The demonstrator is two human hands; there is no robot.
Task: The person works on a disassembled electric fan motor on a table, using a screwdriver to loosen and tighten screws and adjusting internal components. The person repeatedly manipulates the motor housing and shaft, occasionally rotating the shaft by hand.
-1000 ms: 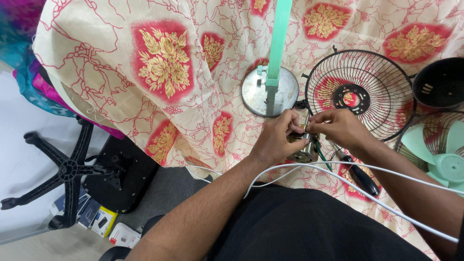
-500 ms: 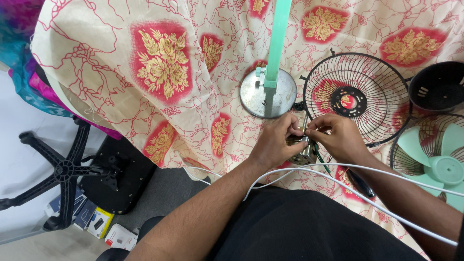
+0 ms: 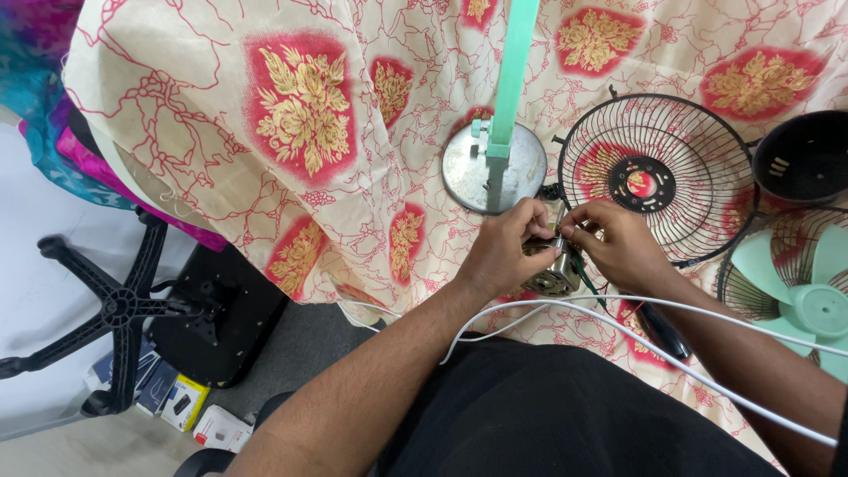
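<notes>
The left hand (image 3: 503,252) and right hand (image 3: 618,247) are meeting over a small metal fan motor (image 3: 552,272) lying on the patterned cloth (image 3: 300,132) — just below the round metal base (image 3: 495,168). Both sets of fingertips are pinching a small part at the motor's top. The black wire guard (image 3: 658,177) is lying beside the right hand — a white cable (image 3: 636,305) is crossing below.

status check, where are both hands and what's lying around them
Left hand and right hand both pinching small metal fan motor. Motor on red-patterned cream cloth. White cable crosses the forearms; black wire fan guard and round metal base close by.
</notes>
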